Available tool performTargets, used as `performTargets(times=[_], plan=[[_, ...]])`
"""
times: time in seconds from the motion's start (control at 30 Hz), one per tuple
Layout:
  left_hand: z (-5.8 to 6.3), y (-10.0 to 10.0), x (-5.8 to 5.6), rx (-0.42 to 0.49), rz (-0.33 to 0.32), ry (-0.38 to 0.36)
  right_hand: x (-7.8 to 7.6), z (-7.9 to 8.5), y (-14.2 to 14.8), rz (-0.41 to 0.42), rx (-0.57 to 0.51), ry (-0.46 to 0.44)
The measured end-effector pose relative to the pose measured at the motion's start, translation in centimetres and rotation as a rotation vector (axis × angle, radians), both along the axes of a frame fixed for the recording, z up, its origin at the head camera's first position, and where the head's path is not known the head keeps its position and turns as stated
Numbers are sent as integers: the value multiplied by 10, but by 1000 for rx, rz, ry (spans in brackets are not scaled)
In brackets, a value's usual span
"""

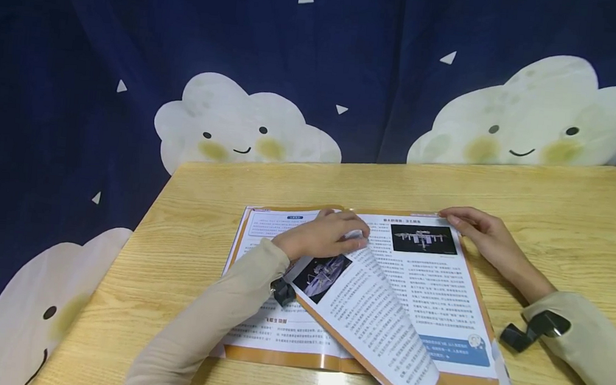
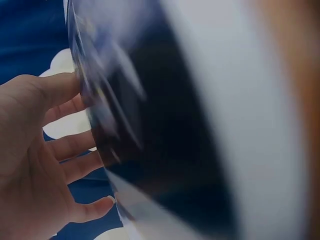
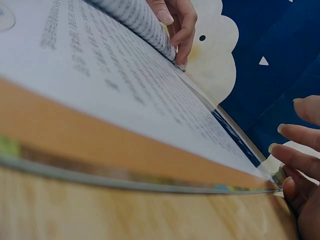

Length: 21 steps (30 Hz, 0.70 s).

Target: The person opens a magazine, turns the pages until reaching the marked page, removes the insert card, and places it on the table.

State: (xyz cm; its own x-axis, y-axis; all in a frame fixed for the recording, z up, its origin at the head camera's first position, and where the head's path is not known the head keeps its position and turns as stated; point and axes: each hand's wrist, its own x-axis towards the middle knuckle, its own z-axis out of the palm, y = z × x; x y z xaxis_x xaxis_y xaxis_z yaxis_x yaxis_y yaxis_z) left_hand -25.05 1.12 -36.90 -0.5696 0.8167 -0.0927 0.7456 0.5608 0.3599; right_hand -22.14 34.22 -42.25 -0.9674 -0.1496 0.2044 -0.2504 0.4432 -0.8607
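An open magazine (image 1: 435,307) with printed text and orange borders lies on the table in the head view. My left hand (image 1: 322,235) holds a turning page (image 1: 384,327) near its upper edge, over the middle of the spread. The page curls up, its lower corner sticking out past the magazine's bottom edge. In the left wrist view, thumb and fingers of the left hand (image 2: 37,155) meet the page's edge. My right hand (image 1: 482,241) is at the magazine's top right corner, fingertips right at the edge. Loosely spread fingers of the right hand (image 3: 302,162) show in the right wrist view.
The light wooden table (image 1: 181,255) extends around the magazine. Behind it hangs a dark blue curtain (image 1: 386,52) with smiling clouds and small white triangles. Black straps (image 1: 538,329) circle both wrists over beige sleeves.
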Motion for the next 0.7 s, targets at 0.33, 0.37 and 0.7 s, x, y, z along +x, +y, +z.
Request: performTargets(times=[0.33,0.37,0.7], plan=[[0,-3,1,-37,21,-3,-2,-4,0,-24,39,30],[0,-3,1,-42,17,7,-2,-4,0,-16,39,48],[0,-9,2,-28,15,27,-2,-6,-3,-22,144,158]])
